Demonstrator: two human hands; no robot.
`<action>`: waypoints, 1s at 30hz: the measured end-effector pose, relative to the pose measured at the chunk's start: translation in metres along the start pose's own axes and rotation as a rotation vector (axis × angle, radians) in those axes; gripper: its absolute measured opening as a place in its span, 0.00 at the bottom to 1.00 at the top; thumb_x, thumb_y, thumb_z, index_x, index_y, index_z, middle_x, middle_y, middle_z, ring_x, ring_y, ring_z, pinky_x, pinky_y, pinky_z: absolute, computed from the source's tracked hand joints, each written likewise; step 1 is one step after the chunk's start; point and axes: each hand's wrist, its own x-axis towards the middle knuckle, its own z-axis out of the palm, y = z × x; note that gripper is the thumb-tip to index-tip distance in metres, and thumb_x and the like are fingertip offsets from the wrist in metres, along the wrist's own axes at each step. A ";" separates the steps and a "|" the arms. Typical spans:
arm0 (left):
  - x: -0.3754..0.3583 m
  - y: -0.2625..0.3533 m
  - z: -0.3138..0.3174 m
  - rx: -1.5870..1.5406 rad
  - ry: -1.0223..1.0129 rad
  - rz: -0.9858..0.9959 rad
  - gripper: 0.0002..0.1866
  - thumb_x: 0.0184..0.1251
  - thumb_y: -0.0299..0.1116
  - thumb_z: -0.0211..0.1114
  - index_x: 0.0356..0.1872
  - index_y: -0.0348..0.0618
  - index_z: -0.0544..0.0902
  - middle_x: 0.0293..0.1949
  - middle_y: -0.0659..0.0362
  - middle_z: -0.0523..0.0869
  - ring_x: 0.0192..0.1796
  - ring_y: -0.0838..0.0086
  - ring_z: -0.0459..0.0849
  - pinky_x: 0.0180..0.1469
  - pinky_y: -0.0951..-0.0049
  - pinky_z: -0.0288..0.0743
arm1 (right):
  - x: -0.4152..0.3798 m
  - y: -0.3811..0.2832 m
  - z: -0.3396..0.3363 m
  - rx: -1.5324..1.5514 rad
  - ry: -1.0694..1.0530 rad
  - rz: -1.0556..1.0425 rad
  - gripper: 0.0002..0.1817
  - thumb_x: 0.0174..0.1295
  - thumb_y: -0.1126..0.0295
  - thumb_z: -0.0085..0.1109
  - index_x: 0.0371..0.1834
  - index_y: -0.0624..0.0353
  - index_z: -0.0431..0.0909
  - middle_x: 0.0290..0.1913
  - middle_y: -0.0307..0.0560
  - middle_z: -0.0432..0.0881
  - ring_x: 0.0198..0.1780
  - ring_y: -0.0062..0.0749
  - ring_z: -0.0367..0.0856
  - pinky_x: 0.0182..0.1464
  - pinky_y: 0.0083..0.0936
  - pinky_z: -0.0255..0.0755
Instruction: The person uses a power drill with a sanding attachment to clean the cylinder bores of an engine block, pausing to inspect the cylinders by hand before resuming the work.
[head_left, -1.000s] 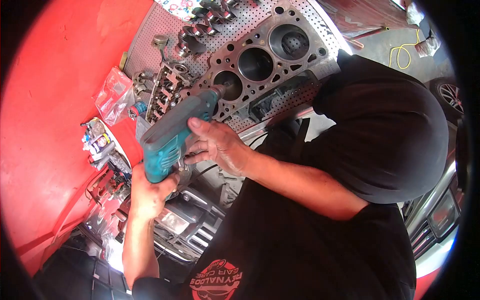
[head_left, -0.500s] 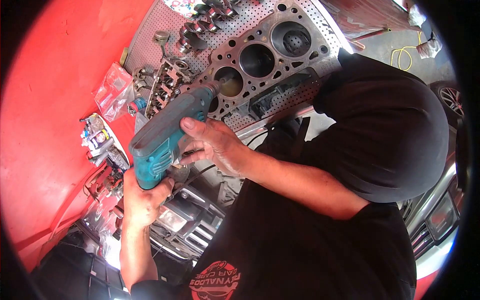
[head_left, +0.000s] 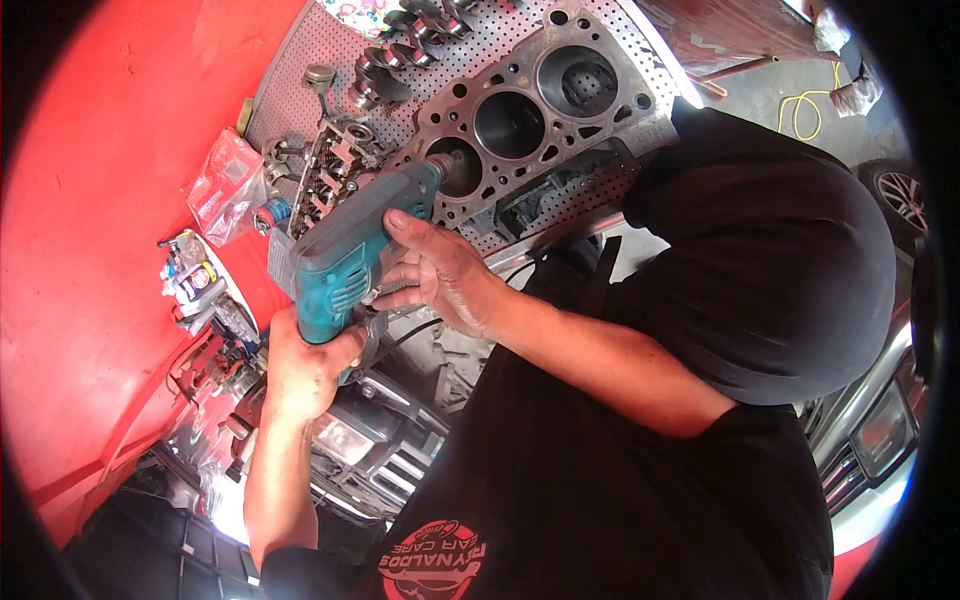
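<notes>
My left hand (head_left: 305,370) is closed round the handle of a teal and dark grey power drill (head_left: 365,230). My right hand (head_left: 440,270) grips the drill's front part from the right, thumb on its upper side and curled fingers below. The drill's chuck (head_left: 438,165) points at one of the cylinder bores (head_left: 462,172) of a metal engine block (head_left: 545,52). Whatever the chuck carries is hard to make out inside the bore. Two further bores lie up and to the right. The drill and my right hand hide part of the block's lower left end.
The block lies on a perforated metal bench top (head_left: 290,75). Crankshaft (head_left: 385,75), piston with rod (head_left: 320,85) and cylinder head (head_left: 325,175) lie left of it. A plastic bag (head_left: 225,185) rests by the red wall (head_left: 100,200). Car parts and a yellow cable (head_left: 800,105) are around.
The drill and both hands have shifted right and slightly up. The chuck now sits a little higher at the bore, whose inside looks darker than before.
</notes>
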 end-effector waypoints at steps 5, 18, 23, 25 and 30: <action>0.019 0.000 0.012 0.024 -0.013 -0.013 0.07 0.58 0.22 0.66 0.38 0.33 0.85 0.27 0.64 0.84 0.28 0.82 0.78 0.31 0.77 0.70 | 0.006 0.003 -0.012 0.037 0.029 -0.018 0.49 0.58 0.29 0.64 0.66 0.63 0.70 0.53 0.55 0.81 0.55 0.44 0.81 0.58 0.46 0.77; 0.065 0.001 0.039 -0.091 -0.058 -0.028 0.11 0.51 0.21 0.65 0.38 0.30 0.84 0.28 0.57 0.85 0.25 0.73 0.80 0.28 0.72 0.73 | 0.006 0.003 -0.017 0.053 0.159 -0.034 0.45 0.64 0.27 0.55 0.68 0.56 0.71 0.59 0.52 0.83 0.58 0.40 0.82 0.63 0.43 0.71; 0.077 -0.002 0.040 -0.031 -0.091 -0.046 0.12 0.51 0.20 0.65 0.39 0.29 0.84 0.28 0.57 0.85 0.25 0.73 0.80 0.28 0.73 0.73 | 0.006 0.001 -0.018 0.079 0.181 -0.080 0.40 0.66 0.30 0.55 0.64 0.56 0.75 0.57 0.50 0.84 0.55 0.37 0.83 0.62 0.41 0.71; 0.078 -0.002 0.041 -0.022 -0.093 -0.053 0.12 0.51 0.20 0.65 0.39 0.29 0.84 0.28 0.57 0.85 0.24 0.73 0.80 0.28 0.72 0.73 | 0.006 0.000 -0.017 0.083 0.208 -0.077 0.39 0.67 0.31 0.54 0.62 0.56 0.76 0.56 0.50 0.84 0.55 0.37 0.83 0.61 0.40 0.72; 0.076 0.000 0.043 -0.054 -0.089 -0.033 0.11 0.51 0.20 0.65 0.38 0.30 0.83 0.28 0.57 0.85 0.25 0.74 0.80 0.28 0.73 0.72 | 0.010 0.002 -0.019 0.143 0.208 -0.087 0.38 0.67 0.31 0.55 0.61 0.57 0.77 0.54 0.50 0.85 0.53 0.37 0.84 0.59 0.39 0.73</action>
